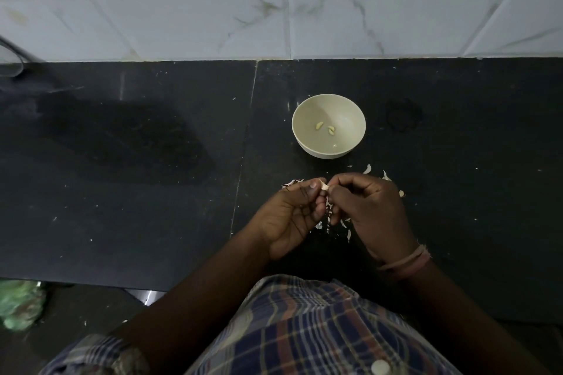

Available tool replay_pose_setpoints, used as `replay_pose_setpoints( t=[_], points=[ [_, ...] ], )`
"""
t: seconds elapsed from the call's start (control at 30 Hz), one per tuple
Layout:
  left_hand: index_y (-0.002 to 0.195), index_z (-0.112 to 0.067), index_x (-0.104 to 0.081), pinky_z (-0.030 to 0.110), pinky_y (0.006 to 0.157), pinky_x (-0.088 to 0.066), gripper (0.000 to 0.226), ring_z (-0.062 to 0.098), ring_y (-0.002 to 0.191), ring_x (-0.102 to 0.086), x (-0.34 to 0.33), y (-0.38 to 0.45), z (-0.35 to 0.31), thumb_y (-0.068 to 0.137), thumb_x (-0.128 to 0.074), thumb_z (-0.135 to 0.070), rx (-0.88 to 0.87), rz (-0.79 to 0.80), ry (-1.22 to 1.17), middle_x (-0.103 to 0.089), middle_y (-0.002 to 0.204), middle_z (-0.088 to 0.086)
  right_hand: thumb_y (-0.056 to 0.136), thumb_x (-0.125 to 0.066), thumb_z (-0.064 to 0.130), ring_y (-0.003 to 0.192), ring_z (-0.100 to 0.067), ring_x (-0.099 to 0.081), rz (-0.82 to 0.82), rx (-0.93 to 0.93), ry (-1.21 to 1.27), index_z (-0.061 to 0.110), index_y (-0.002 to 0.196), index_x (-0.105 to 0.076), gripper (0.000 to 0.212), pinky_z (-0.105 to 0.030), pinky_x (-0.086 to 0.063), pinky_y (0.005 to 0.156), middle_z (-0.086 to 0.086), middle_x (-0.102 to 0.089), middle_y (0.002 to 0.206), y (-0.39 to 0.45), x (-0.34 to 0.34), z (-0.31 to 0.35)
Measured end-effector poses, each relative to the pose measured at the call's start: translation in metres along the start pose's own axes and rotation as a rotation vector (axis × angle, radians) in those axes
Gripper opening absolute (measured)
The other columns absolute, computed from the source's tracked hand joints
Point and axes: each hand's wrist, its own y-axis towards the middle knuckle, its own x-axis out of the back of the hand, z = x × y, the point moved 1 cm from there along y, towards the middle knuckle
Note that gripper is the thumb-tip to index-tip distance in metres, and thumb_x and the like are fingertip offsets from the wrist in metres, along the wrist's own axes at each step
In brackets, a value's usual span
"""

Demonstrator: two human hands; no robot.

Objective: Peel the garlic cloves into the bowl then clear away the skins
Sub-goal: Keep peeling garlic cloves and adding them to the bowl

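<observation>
A pale cream bowl [328, 126] stands on the black counter [152, 176], with two peeled garlic cloves [324, 127] and a small bit inside. Just in front of it, my left hand [294, 213] and my right hand [370, 207] meet above the counter. Both pinch one small garlic clove [325, 186] between thumbs and fingertips; most of it is hidden by the fingers. White garlic skins [330, 219] lie scattered on the counter under and around my hands.
A white marble-tiled wall [274, 3] rises behind the counter. A clear glass object [10, 61] shows at the far left edge. A green plastic bag [19, 304] lies below the counter's front edge at left. My checked shirt fills the bottom.
</observation>
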Motion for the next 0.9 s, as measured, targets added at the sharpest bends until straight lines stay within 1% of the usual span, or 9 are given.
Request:
replay_pose_setpoints(
  t=[0.1,0.17,0.27,0.33,0.43,0.53,0.63,0.77,0.9],
  points=[
    [0.079,-0.009,-0.081,0.015,0.062,-0.057,0.018,0.006,0.062,-0.065,0.001,-0.001,-0.001,0.082,-0.063,-0.009,0.005,-0.002,0.019,-0.068,0.075,0.005,0.088,-0.063,-0.004,0.05,-0.024,-0.056,0.005,-0.023,0.015,0.003,0.078,-0.073,0.016,-0.034,-0.05,0.052,-0.023,-0.061,0.064,0.001,-0.002,-0.001],
    [0.082,-0.008,-0.08,0.016,0.063,-0.058,0.016,0.008,0.063,-0.066,0.003,-0.001,-0.002,0.082,-0.064,-0.009,-0.026,0.0,0.031,-0.069,0.076,0.006,0.088,-0.062,-0.004,0.049,-0.022,-0.053,-0.015,-0.063,0.06,0.005,0.074,-0.072,0.019,-0.033,-0.049,0.049,-0.02,-0.059,0.061,0.002,-0.005,-0.002],
    [0.088,-0.005,-0.076,0.019,0.065,-0.059,0.014,0.012,0.065,-0.069,0.005,0.002,-0.001,0.081,-0.064,-0.005,-0.101,-0.01,0.045,-0.071,0.078,0.01,0.091,-0.058,-0.005,0.051,-0.017,-0.05,-0.023,-0.199,0.265,0.007,0.07,-0.071,0.027,-0.029,-0.046,0.044,-0.012,-0.056,0.062,0.002,-0.008,-0.002],
    [0.09,-0.003,-0.072,0.02,0.066,-0.06,0.014,0.014,0.067,-0.07,0.004,0.003,0.002,0.08,-0.063,-0.003,-0.148,-0.018,0.026,-0.071,0.079,0.011,0.094,-0.053,-0.004,0.052,-0.015,-0.05,-0.005,-0.275,0.392,0.005,0.073,-0.067,0.027,-0.026,-0.044,0.045,-0.009,-0.056,0.062,0.002,-0.011,-0.001],
    [0.09,-0.004,-0.072,0.02,0.068,-0.06,0.014,0.015,0.07,-0.07,0.004,0.005,0.006,0.08,-0.063,-0.003,-0.174,-0.009,0.01,-0.071,0.083,0.012,0.095,-0.05,-0.003,0.053,-0.013,-0.052,0.008,-0.338,0.472,0.004,0.077,-0.063,0.023,-0.024,-0.043,0.048,-0.008,-0.056,0.061,0.003,-0.012,-0.002],
    [0.098,-0.002,-0.067,0.019,0.067,-0.059,0.017,0.013,0.068,-0.068,0.006,0.003,0.004,0.083,-0.061,-0.005,-0.147,0.017,0.049,-0.07,0.082,0.011,0.093,-0.051,-0.001,0.055,-0.014,-0.053,0.025,-0.395,0.505,0.006,0.073,-0.062,0.024,-0.025,-0.042,0.048,-0.009,-0.056,0.062,0.003,-0.013,-0.003],
    [0.104,-0.001,-0.065,0.02,0.07,-0.058,0.02,0.013,0.07,-0.065,0.006,0.003,0.003,0.086,-0.059,-0.006,-0.131,0.048,0.082,-0.067,0.084,0.012,0.092,-0.051,0.0,0.056,-0.015,-0.053,0.026,-0.408,0.481,0.007,0.07,-0.063,0.026,-0.025,-0.041,0.047,-0.009,-0.056,0.062,0.004,-0.013,-0.004],
    [0.1,-0.003,-0.067,0.022,0.071,-0.057,0.015,0.013,0.072,-0.063,0.007,0.004,0.004,0.089,-0.057,-0.006,-0.121,0.084,0.161,-0.066,0.084,0.011,0.092,-0.052,0.005,0.055,-0.016,-0.052,0.004,-0.501,0.5,0.007,0.07,-0.06,0.023,-0.022,-0.039,0.044,-0.007,-0.05,0.061,0.005,-0.012,-0.005],
    [0.106,0.0,-0.068,0.025,0.076,-0.058,0.021,0.016,0.077,-0.066,0.005,0.007,0.005,0.09,-0.058,-0.008,-0.142,0.07,0.169,-0.069,0.089,0.013,0.095,-0.052,0.006,0.055,-0.015,-0.05,-0.009,-0.438,0.453,0.006,0.078,-0.061,0.019,-0.023,-0.039,0.045,-0.007,-0.05,0.062,0.007,-0.008,-0.007]
  ],
)
